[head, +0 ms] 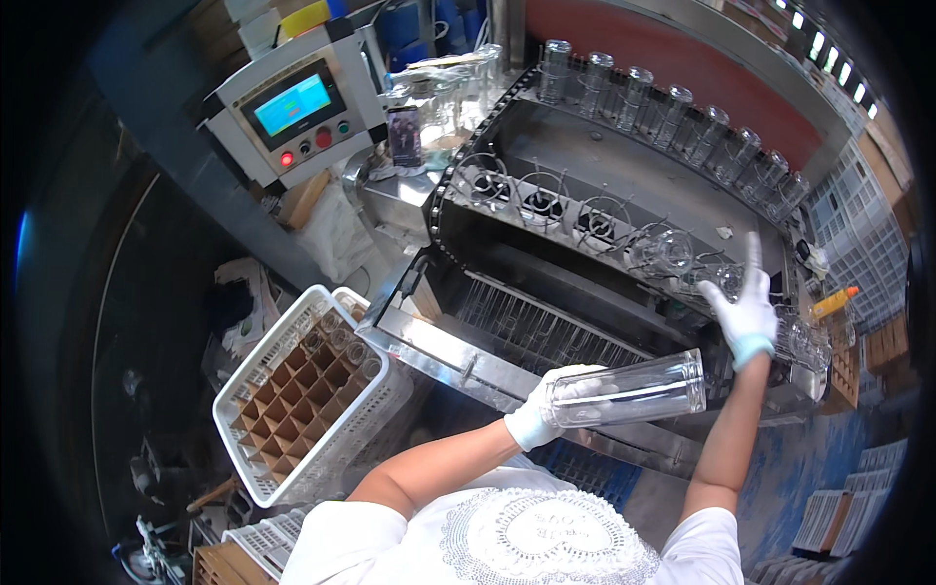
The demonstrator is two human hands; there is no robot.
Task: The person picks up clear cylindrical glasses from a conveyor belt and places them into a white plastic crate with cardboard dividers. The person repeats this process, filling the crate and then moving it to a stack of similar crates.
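In the head view my left hand point(563, 402), in a white glove, holds a tall clear glass cylinder point(636, 387) that lies nearly level, its far end pointing right. My right hand point(746, 311), gloved too, is raised with its fingers spread beside the right end of the machine's near row of wire holders point(541, 197). Glasses point(669, 252) sit in the holders at that end, partly behind my fingers. Along the machine's far row, several glass cylinders point(635, 99) stand in wire holders. More glassware point(801, 344) is right of my right wrist.
A white plastic basket point(252, 475) with cardboard dividers and some glasses stands at left. Behind it are a control panel point(292, 110) with a lit screen, a phone point(404, 137) and clustered glassware point(446, 95). A metal ledge point(453, 351) edges the machine; a yellow bottle point(833, 302) is at right.
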